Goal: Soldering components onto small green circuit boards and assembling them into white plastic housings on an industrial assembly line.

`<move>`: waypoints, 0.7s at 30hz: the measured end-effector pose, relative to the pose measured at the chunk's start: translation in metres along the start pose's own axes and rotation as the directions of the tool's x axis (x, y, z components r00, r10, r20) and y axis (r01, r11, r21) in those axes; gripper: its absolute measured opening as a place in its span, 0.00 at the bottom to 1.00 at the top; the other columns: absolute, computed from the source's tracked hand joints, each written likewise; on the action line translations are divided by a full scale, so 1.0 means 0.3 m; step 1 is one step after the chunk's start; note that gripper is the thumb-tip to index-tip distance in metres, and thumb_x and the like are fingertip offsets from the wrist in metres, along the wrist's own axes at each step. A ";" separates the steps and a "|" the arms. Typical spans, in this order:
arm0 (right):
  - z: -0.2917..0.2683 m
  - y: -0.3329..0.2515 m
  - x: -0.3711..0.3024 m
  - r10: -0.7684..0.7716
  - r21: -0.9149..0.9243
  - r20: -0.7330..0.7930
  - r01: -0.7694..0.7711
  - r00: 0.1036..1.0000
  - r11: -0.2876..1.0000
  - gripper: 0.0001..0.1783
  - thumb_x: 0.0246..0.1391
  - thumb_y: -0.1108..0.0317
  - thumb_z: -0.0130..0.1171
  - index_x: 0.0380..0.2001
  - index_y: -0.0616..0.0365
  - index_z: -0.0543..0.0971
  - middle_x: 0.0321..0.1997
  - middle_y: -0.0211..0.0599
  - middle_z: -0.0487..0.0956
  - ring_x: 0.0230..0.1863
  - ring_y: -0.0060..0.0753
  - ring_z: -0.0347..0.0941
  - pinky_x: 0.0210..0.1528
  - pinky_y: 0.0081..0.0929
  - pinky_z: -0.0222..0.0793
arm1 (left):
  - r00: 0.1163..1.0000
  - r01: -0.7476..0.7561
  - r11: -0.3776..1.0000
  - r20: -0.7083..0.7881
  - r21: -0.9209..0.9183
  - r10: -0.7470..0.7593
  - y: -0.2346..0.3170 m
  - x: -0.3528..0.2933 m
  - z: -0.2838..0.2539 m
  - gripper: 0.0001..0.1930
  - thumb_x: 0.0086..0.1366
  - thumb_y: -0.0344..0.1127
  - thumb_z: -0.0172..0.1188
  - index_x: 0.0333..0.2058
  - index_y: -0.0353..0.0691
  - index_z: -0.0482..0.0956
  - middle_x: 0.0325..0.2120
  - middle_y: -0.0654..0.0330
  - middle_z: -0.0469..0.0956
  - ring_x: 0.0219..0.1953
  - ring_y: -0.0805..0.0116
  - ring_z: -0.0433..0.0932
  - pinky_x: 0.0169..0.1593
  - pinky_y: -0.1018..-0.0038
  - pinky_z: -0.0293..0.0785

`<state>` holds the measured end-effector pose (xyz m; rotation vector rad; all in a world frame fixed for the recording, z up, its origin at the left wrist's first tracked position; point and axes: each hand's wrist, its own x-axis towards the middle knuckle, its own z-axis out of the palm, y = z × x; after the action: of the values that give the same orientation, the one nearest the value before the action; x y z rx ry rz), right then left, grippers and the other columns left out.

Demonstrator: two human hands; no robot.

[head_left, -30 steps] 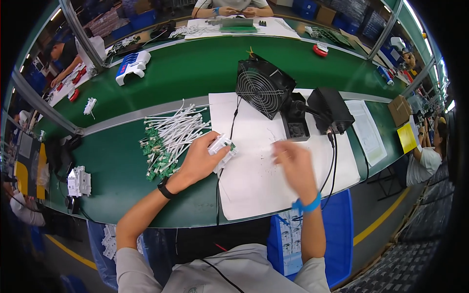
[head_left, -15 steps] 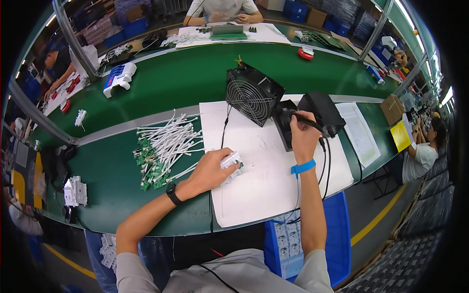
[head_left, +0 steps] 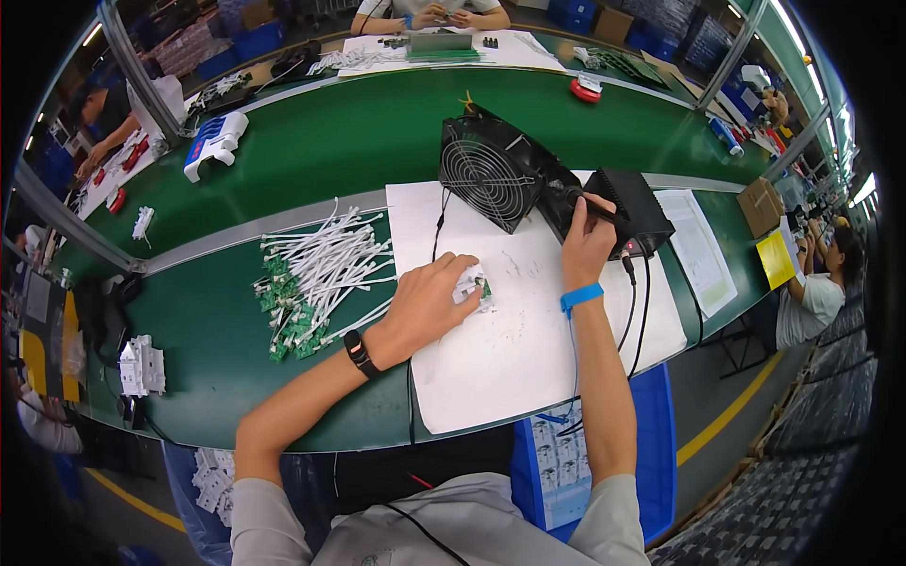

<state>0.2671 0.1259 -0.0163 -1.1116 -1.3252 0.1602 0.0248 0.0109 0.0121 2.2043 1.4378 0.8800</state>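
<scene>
My left hand (head_left: 427,300) is closed round a small white plastic housing (head_left: 468,282) and rests with it on a white sheet (head_left: 481,382). A bit of green circuit board shows at the housing's right edge; the fingers cover the rest. In my right hand (head_left: 587,250), what looks like a soldering iron (head_left: 602,213) is gripped by its black handle. Its front end lies over a black holder (head_left: 559,200), and the tip cannot be made out. Right beside it stands a black ridged power unit (head_left: 644,209) with a small red light.
Behind the sheet stands a black fan (head_left: 486,177) with a wire guard. White cables (head_left: 326,247) with green boards (head_left: 288,316) are heaped at the left. Another white housing (head_left: 142,366) sits farther left, papers (head_left: 696,250) at the right. A blue bin (head_left: 651,443) stands below the table edge.
My left hand has slid to the right across the sheet with the white housing. The right hand has stayed near the holder, still gripping the iron, and shifted only a little.
</scene>
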 end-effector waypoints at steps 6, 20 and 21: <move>-0.025 0.031 0.006 0.032 -0.012 -0.155 -0.034 0.987 0.999 0.11 0.70 0.67 0.58 0.40 0.66 0.74 0.32 0.36 0.77 0.33 0.20 0.73 0.37 0.19 0.70 | 0.998 -0.067 0.989 -0.002 0.129 0.067 -0.012 0.006 0.011 0.23 0.62 0.39 0.64 0.54 0.35 0.81 0.38 0.50 0.80 0.42 0.52 0.77 0.45 0.61 0.75; -0.178 -0.208 -0.209 0.163 0.348 0.077 -0.179 0.984 0.920 0.07 0.62 0.78 0.60 0.39 0.60 0.72 0.35 0.32 0.73 0.33 0.20 0.67 0.38 0.18 0.64 | 0.989 -0.141 0.977 0.058 0.161 0.133 -0.053 -0.101 -0.050 0.30 0.59 0.40 0.71 0.60 0.40 0.75 0.50 0.53 0.77 0.54 0.52 0.74 0.56 0.61 0.70; -0.162 -0.176 -0.248 0.159 0.328 0.102 -0.184 0.982 0.926 0.07 0.62 0.79 0.59 0.39 0.60 0.71 0.33 0.31 0.72 0.33 0.18 0.66 0.39 0.17 0.63 | 0.990 -0.139 0.978 0.060 0.158 0.131 -0.066 -0.106 -0.051 0.30 0.59 0.40 0.71 0.60 0.40 0.75 0.50 0.53 0.77 0.54 0.52 0.74 0.56 0.61 0.70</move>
<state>0.2587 0.0229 -0.0220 -0.9335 -1.2082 0.5434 -0.0081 -0.0101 0.0018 2.4501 1.3943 0.7699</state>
